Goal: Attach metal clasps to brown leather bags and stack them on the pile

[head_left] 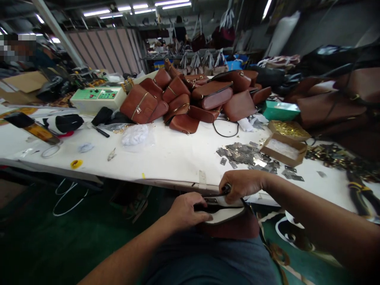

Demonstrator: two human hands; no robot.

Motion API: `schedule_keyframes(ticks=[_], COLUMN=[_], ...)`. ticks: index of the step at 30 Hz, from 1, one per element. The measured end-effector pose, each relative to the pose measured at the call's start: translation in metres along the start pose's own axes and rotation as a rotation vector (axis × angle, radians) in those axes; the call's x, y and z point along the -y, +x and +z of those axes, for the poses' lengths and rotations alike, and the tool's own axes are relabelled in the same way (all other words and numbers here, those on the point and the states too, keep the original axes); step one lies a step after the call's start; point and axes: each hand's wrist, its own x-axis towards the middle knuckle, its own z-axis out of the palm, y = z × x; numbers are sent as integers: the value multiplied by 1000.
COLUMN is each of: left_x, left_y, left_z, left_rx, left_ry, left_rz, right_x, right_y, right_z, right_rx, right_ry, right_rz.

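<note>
A brown leather handbag [234, 229] with a pale lining lies in my lap at the table's front edge, its mouth open upward. My left hand [187, 209] grips the left side of the mouth, thumb on the pale lining and fingers curled over the edge. On the far side of the opening, my right hand [242, 185] is closed round a slim tool with a dark rounded handle [227, 189]; its exact kind is hidden by the fingers. A small metal plate [211, 200] shows inside the bag, just below the tool.
Brown leather bags [178, 99] are heaped at the back of the white table [172, 154]. Loose metal plates [245, 154] lie by a cardboard box [283, 149]. Pliers [362, 194] lie at right. A control box [99, 99], yellow tape roll [76, 164] and plastic bag [136, 136] are further left.
</note>
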Motion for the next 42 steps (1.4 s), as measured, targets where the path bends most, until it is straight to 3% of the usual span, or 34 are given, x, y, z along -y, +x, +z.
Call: schedule_keyframes(ticks=[3, 5, 8, 9, 11, 13, 17, 21, 29, 32, 35, 37, 42], left_x=[1, 3, 9, 11, 14, 14, 7, 2, 1, 0, 1, 1, 1], left_y=[-5, -5, -2, -1, 3, 7, 16, 24, 30, 31, 30, 30, 28], left_z=[13, 21, 30, 33, 38, 42, 49, 52, 53, 56, 59, 60, 58], left_rx=[-5, -60, -138, -163, -202, -215, -262, -299, -310, -314, -340, -336, -309], left_ry=[-209, -321, -448, -474, -533, -636, -805, -812, -667, -616, -587, -600, -616], left_rz=[-209, -344, -451, -460, -476, -533, -604, -569, -604, -583, -528, -534, -562], right_x=[-3, 0, 16, 23, 35, 42, 34, 18, 4, 3, 6, 13, 35], right_y=[12, 19, 24, 26, 31, 40, 63, 75, 85, 83, 77, 68, 51], right_z=[-6, -6, 7, 15, 34, 55, 77, 75, 75, 85, 89, 84, 69], right_rx=[-90, -382, -987, -1135, -1284, -1328, -1434, -1612, -1637, -1566, -1356, -1288, -1568], right_ry=[-36, -47, 180, 324, 606, 775, 783, 855, 1048, 880, 509, 426, 608], right_rz=[2, -4, -114, -198, -389, -504, -489, -597, -643, -652, -691, -683, -806])
